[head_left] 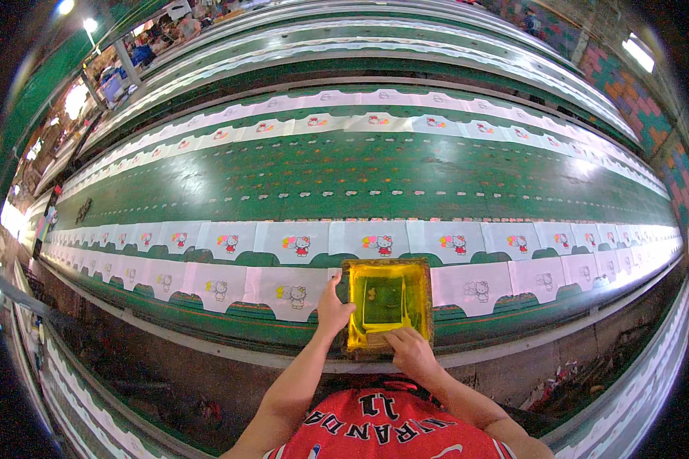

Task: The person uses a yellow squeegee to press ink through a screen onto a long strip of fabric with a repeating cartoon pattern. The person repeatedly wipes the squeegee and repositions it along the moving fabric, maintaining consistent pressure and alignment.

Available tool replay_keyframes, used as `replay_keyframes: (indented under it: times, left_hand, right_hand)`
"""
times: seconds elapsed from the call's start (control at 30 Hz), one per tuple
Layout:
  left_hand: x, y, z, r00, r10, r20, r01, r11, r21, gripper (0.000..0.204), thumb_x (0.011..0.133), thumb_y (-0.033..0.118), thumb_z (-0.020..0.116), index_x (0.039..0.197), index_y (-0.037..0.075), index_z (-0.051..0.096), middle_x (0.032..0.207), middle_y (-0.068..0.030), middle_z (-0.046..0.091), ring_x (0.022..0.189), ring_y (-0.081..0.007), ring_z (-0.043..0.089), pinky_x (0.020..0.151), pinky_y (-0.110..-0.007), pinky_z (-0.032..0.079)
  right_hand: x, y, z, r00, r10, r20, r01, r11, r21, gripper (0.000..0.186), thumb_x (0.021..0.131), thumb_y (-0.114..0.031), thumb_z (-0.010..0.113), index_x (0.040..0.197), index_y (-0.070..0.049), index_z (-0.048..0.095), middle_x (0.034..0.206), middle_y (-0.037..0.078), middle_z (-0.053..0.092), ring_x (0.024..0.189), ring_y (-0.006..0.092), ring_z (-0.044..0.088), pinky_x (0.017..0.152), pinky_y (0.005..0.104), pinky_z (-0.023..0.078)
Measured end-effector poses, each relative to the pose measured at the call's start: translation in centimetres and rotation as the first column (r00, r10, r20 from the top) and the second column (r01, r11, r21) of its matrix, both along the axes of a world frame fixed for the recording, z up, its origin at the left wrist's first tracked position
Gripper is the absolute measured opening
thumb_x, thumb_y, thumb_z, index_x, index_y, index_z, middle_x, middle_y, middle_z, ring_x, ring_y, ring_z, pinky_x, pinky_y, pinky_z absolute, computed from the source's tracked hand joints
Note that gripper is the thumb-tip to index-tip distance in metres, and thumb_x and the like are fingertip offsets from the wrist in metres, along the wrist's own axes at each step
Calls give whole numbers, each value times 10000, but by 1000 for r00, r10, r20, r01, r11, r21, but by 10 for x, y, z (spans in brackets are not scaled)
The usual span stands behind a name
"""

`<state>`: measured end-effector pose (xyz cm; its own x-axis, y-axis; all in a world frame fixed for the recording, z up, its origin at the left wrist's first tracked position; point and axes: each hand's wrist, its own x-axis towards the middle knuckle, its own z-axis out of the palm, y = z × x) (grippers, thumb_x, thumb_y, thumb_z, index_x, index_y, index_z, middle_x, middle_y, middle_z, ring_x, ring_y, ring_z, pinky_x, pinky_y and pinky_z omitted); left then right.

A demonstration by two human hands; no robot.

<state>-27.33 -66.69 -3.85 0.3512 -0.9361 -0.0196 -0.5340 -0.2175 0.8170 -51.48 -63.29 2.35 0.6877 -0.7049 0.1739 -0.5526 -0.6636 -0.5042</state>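
Observation:
A screen-printing frame (pixel 429 306) with yellow ink on its mesh lies over the near row of white fabric pieces, directly in front of me. My left hand (pixel 334 312) grips the frame's left side. Inside the near end of the frame, my right hand (pixel 412 353) holds a squeegee (pixel 376 339), its fingers closed on it. Left of the frame, a fabric piece (pixel 287 289) carries a cartoon cat with yellow beside it. To the right, another piece (pixel 478 289) shows only a grey outline. The fabric under the frame is mostly hidden.
A long green printing table (pixel 314 172) spans the view, with more printed pieces (pixel 375 239) in a second row and further rows at its far side. Its near rail (pixel 505 350) runs before me. Other long tables stand beyond, and one (pixel 635 413) lies at lower right.

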Motion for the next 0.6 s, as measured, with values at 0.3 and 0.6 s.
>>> replay_keyframes:
  times: [0.3, 0.6]
  left_hand:
    - [-8, -4, 24, 995, 22, -95, -10, 992, 123, 834, 664, 77, 749, 1428, 34, 418, 1380, -208, 540, 1297, -362, 504, 1065, -419, 416]
    - [4, -1, -4, 1000, -13, -10, 13, 1000, 7, 853, 670, 81, 745, 1450, 32, 405, 1397, -212, 523, 1319, -352, 486, 1089, -411, 396]
  right_hand:
    - [31, -101, -39, 993, -68, 101, 79, 990, -118, 261, 730, -7, 606, 989, -23, 635, 975, 182, 649, 965, 378, 611, 860, 465, 500]
    - [47, -113, -18, 992, -72, 105, 78, 996, -49, 198, 749, -27, 603, 940, -63, 642, 973, 174, 666, 967, 381, 624, 868, 474, 514]
